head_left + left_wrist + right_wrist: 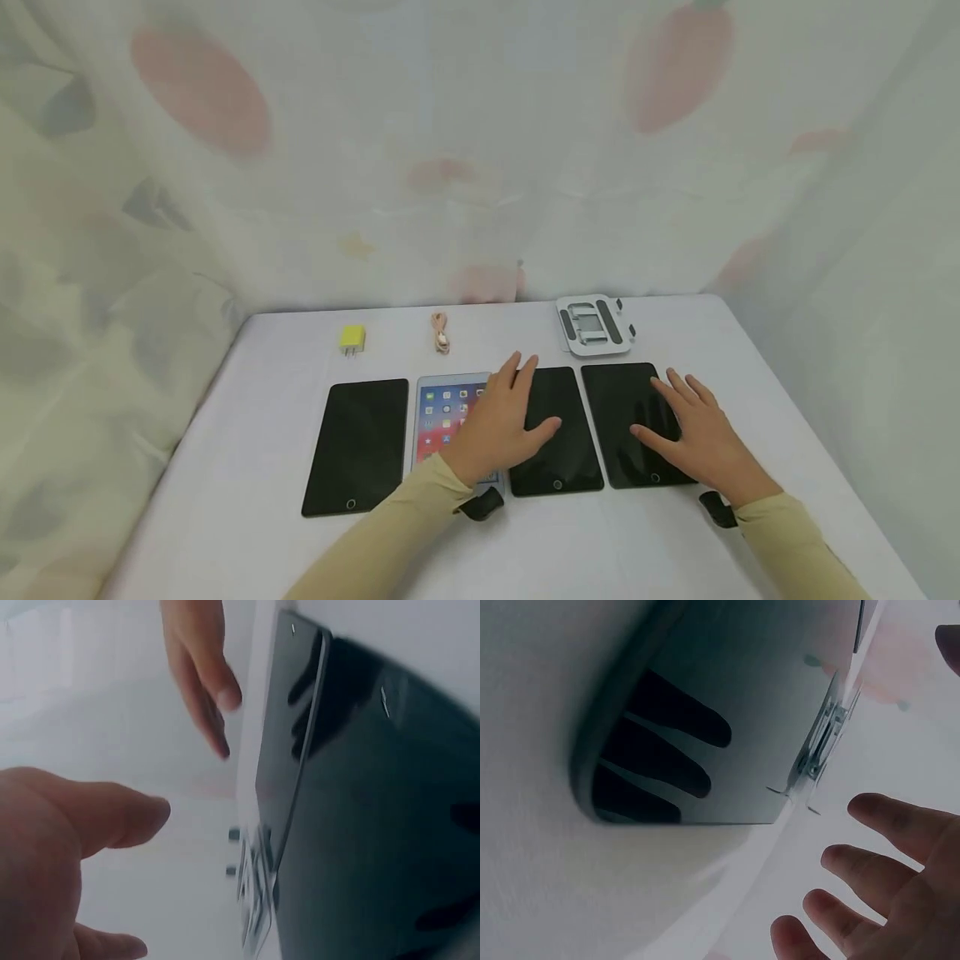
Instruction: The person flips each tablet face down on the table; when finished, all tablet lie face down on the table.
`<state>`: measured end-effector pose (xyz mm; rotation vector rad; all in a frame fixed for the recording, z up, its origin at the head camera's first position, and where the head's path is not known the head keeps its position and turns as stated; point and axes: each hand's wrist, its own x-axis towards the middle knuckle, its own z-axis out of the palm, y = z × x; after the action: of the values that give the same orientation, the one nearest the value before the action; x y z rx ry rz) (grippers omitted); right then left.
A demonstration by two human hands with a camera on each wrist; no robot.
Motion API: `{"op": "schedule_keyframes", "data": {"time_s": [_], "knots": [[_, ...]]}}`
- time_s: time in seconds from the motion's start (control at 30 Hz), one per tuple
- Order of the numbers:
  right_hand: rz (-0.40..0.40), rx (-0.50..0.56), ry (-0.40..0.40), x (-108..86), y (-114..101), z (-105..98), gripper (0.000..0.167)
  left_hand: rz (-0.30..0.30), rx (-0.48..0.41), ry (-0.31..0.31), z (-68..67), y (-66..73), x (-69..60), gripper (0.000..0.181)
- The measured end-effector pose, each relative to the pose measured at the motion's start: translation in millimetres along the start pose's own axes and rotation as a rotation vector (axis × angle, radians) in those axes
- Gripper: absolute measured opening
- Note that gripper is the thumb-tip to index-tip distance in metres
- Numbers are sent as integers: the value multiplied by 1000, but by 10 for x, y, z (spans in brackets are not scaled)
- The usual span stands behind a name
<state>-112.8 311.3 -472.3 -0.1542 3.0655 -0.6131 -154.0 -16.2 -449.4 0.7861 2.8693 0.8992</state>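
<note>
A rectangular black glossy tablet (618, 417) lay toward the surface's right edge, its dark screen mirroring fingers; the person's right hand (701, 442), open with fingers spread, hovered over its right side; a matching black tablet (562, 433) lay just left of it, and the left hand (497, 429), also open and holding nothing, hung between that and a lit white-framed tablet (442, 417); another black tablet (356, 446) lay leftmost; room remained along the white surface's (225, 500) left, right and near edges; a silver-grey metal stand (592, 325) lay near the far edge.
</note>
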Motion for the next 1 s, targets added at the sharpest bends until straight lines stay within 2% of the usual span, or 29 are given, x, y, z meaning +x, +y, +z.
{"op": "schedule_keyframes", "data": {"time_s": [0.27,0.5,0.73,1.0], "knots": [[-9,4,7,30,-13,70,95,-12,-50,-49,394,380,172,87],[-4,24,-16,55,-40,93,95,-28,-69,-102,606,571,210,85],[11,27,-34,61,-27,101,94,-106,-150,-158,747,692,253,86],[25,37,-40,48,-7,127,91,-195,-229,-191,779,768,317,89]]}}
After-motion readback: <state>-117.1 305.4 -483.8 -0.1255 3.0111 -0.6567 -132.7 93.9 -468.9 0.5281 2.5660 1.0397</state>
